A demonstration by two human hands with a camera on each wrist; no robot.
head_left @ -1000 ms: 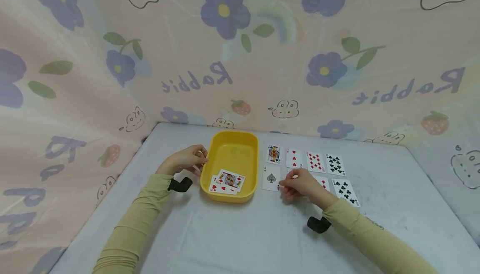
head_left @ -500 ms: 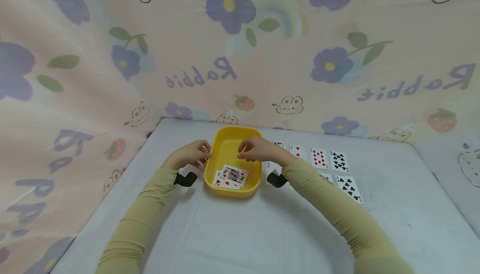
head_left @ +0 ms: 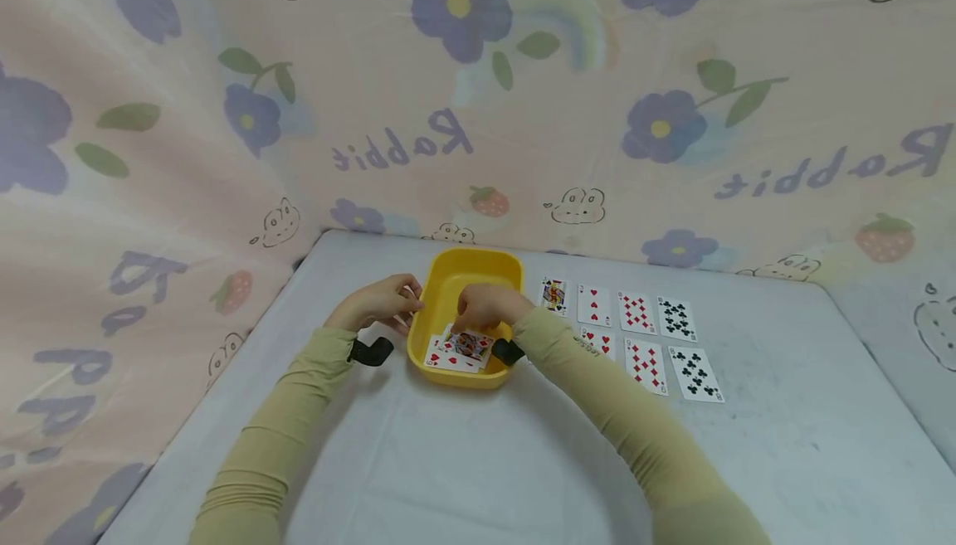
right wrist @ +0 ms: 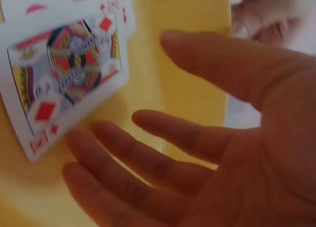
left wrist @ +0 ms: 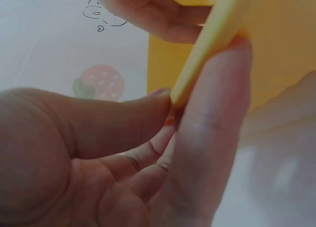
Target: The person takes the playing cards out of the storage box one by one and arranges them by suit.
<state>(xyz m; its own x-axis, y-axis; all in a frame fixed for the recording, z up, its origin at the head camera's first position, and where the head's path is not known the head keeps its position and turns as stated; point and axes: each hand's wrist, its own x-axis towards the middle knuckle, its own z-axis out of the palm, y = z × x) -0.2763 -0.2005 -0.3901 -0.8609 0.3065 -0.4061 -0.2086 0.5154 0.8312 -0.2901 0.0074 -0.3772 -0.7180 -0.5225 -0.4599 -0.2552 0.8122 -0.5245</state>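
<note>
My left hand [head_left: 377,300] pinches the left rim of a yellow plastic tray [head_left: 451,273]; its thumb and forefinger close on the tray edge [left wrist: 210,47] in the left wrist view. Over the tray's inside is my right hand [head_left: 489,306], empty in the right wrist view, with thumb and fingers [right wrist: 123,143] spread apart. A king of diamonds playing card [right wrist: 74,64] lies just past those fingertips. It partly covers a hearts card [head_left: 448,361] at the tray's near end.
Right of the tray, playing cards lie face up in two rows: a spade face card [head_left: 554,296], hearts [head_left: 593,306], diamonds [head_left: 646,365] and clubs [head_left: 696,375]. My right sleeve [head_left: 590,379] hides part of the front row. A patterned cloth wall [head_left: 403,188] stands behind.
My right hand has moved left from beside the ace of spades into the tray, down towards the king of diamonds. My left hand keeps hold of the rim. The head view has shifted slightly.
</note>
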